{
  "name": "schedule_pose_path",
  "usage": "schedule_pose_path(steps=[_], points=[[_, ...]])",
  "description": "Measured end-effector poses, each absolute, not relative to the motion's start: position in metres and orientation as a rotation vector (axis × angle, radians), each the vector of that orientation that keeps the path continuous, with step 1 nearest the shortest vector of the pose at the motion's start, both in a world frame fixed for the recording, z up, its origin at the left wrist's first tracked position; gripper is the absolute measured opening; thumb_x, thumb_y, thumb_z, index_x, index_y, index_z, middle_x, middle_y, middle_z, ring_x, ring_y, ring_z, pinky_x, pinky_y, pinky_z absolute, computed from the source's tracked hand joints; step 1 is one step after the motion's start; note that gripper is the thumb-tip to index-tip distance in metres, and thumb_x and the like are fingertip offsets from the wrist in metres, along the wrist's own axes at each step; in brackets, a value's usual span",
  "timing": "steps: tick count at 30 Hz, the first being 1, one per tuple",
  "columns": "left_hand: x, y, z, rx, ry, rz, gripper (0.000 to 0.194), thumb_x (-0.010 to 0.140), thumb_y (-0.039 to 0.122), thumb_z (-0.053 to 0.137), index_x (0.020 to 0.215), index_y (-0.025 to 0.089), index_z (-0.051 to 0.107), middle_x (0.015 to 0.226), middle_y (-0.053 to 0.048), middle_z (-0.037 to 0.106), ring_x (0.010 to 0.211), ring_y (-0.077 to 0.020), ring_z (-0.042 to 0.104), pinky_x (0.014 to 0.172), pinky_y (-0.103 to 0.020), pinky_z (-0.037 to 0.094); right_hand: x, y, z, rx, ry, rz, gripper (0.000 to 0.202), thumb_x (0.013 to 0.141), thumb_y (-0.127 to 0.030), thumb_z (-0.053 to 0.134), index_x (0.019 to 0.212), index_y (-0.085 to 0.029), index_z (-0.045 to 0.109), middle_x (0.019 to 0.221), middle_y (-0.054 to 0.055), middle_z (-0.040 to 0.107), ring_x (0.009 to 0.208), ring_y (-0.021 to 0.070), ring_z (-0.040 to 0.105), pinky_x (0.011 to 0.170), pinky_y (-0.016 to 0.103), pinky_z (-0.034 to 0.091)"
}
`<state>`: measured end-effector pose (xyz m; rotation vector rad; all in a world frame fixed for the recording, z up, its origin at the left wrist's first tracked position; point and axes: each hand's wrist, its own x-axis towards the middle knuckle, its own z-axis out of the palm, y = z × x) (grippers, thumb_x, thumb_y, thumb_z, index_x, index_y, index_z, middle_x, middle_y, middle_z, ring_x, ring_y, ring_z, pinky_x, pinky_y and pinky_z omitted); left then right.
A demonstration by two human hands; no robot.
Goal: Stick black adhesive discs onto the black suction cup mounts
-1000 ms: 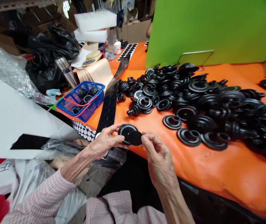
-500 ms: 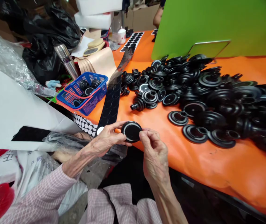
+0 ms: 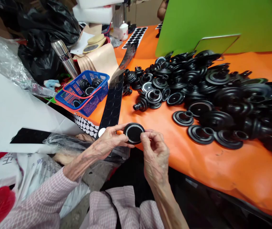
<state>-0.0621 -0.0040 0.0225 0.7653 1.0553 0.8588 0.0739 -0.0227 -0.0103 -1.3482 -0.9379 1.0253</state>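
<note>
In front of my body I hold a black round plastic part [image 3: 134, 133], its flat face with a pale ring turned up toward me. My left hand [image 3: 110, 140] grips its left edge between thumb and fingers. The thumb and fingertips of my right hand [image 3: 155, 149] pinch its right edge. What lies under the part is hidden. Just beyond my left hand, a long black strip of round stickers [image 3: 113, 101] runs away over the table, with a white circle [image 3: 102, 132] near its close end. A heap of black stepped discs with stems [image 3: 198, 89] lies to the right.
A blue basket [image 3: 95, 105] with a few black parts stands on the orange table [image 3: 198, 168] at left. Behind it are a steel flask [image 3: 65, 58] and brown paper [image 3: 102, 60]. A green board [image 3: 222, 25] rises at the back; part of another person's arm [image 3: 161, 11] shows beside it.
The view has shifted slightly. Both hands keep their hold on the black part, and my right thumb has moved a little further onto its right edge.
</note>
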Motion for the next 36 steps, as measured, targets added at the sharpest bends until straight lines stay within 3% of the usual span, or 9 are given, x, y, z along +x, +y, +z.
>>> schedule_pose_path(steps=[5, 10, 17, 20, 23, 27, 32, 34, 36], points=[[-0.061, -0.004, 0.019, 0.759, 1.060, 0.902, 0.038, 0.072, 0.027, 0.075, 0.108, 0.016, 0.068, 0.105, -0.009, 0.065, 0.090, -0.0224, 0.067, 0.077, -0.042, 0.059, 0.068, -0.024, -0.014, -1.374, -1.021, 0.894, 0.017, 0.085, -0.036, 0.056, 0.076, -0.021, 0.054, 0.087, 0.003, 0.052, 0.086, 0.0178, 0.055, 0.073, 0.032, 0.047], [-0.059, -0.005, 0.020, 0.765, 1.089, 0.960, 0.037, 0.070, 0.028, 0.077, 0.104, 0.016, 0.068, 0.105, -0.008, 0.065, 0.084, -0.0205, 0.067, 0.073, -0.040, 0.060, 0.065, -0.025, -0.016, -1.374, -1.197, 0.681, 0.013, 0.090, -0.029, 0.050, 0.079, -0.023, 0.051, 0.087, 0.003, 0.053, 0.091, 0.0198, 0.055, 0.079, 0.037, 0.047], [-0.062, -0.006, 0.020, 0.774, 1.116, 0.992, 0.040, 0.069, 0.028, 0.077, 0.106, 0.015, 0.066, 0.106, -0.009, 0.066, 0.095, -0.0252, 0.067, 0.072, -0.037, 0.061, 0.057, -0.022, -0.015, -1.397, -1.330, 0.471, 0.013, 0.091, -0.027, 0.047, 0.078, -0.024, 0.049, 0.086, 0.005, 0.055, 0.087, 0.0200, 0.056, 0.077, 0.037, 0.048], [-0.066, -0.010, 0.019, 0.771, 1.097, 1.019, 0.039, 0.071, 0.029, 0.077, 0.105, 0.015, 0.066, 0.108, -0.010, 0.066, 0.093, -0.0248, 0.067, 0.072, -0.037, 0.060, 0.057, -0.021, -0.015, -1.411, -1.211, 0.618, 0.014, 0.086, -0.036, 0.056, 0.085, -0.023, 0.051, 0.088, 0.005, 0.056, 0.083, 0.0194, 0.057, 0.075, 0.036, 0.050], [-0.074, -0.013, 0.020, 0.755, 1.068, 1.047, 0.039, 0.073, 0.031, 0.075, 0.108, 0.015, 0.066, 0.107, -0.010, 0.065, 0.088, -0.0225, 0.068, 0.072, -0.036, 0.060, 0.060, -0.017, -0.013, -1.362, -1.035, 1.028, 0.032, 0.077, -0.047, 0.066, 0.092, -0.021, 0.054, 0.087, 0.004, 0.059, 0.075, 0.0173, 0.059, 0.067, 0.032, 0.052], [-0.099, 0.009, 0.037, 0.754, 1.138, 1.106, 0.047, 0.070, 0.031, 0.077, 0.111, 0.013, 0.064, 0.106, -0.011, 0.064, 0.081, -0.0202, 0.067, 0.068, -0.035, 0.059, 0.042, 0.020, 0.001, -1.145, -1.127, 1.467, 0.035, 0.075, -0.052, 0.067, 0.072, -0.019, 0.056, 0.062, -0.002, 0.055, 0.056, 0.0124, 0.053, 0.051, 0.024, 0.045], [-0.159, 0.053, 0.097, 0.968, 1.421, 1.288, 0.051, 0.076, 0.029, 0.071, 0.123, 0.015, 0.056, 0.097, -0.009, 0.067, 0.069, -0.0148, 0.067, 0.068, -0.031, 0.057, -0.020, 0.090, 0.052, -0.777, -1.019, 1.566, 0.032, 0.073, -0.047, 0.069, 0.079, -0.019, 0.054, 0.064, -0.004, 0.059, 0.053, 0.0099, 0.057, 0.059, 0.026, 0.048], [-0.179, 0.054, 0.103, 1.185, 1.655, 1.351, 0.043, 0.078, 0.039, 0.068, 0.113, 0.014, 0.061, 0.085, -0.005, 0.066, 0.061, -0.0130, 0.064, 0.061, -0.027, 0.053, -0.030, 0.105, 0.061, -0.723, -1.022, 1.478, 0.029, 0.076, -0.044, 0.065, 0.088, -0.021, 0.052, 0.070, -0.004, 0.061, 0.057, 0.0110, 0.061, 0.064, 0.029, 0.051], [-0.187, 0.042, 0.086, 1.327, 1.771, 1.159, 0.038, 0.077, 0.048, 0.067, 0.092, 0.013, 0.066, 0.077, -0.004, 0.065, 0.061, -0.0127, 0.062, 0.059, -0.025, 0.049, -0.023, 0.103, 0.053, -0.786, -1.165, 1.313, 0.023, 0.081, -0.042, 0.059, 0.090, -0.021, 0.054, 0.075, -0.002, 0.063, 0.064, 0.0129, 0.063, 0.068, 0.032, 0.052]])
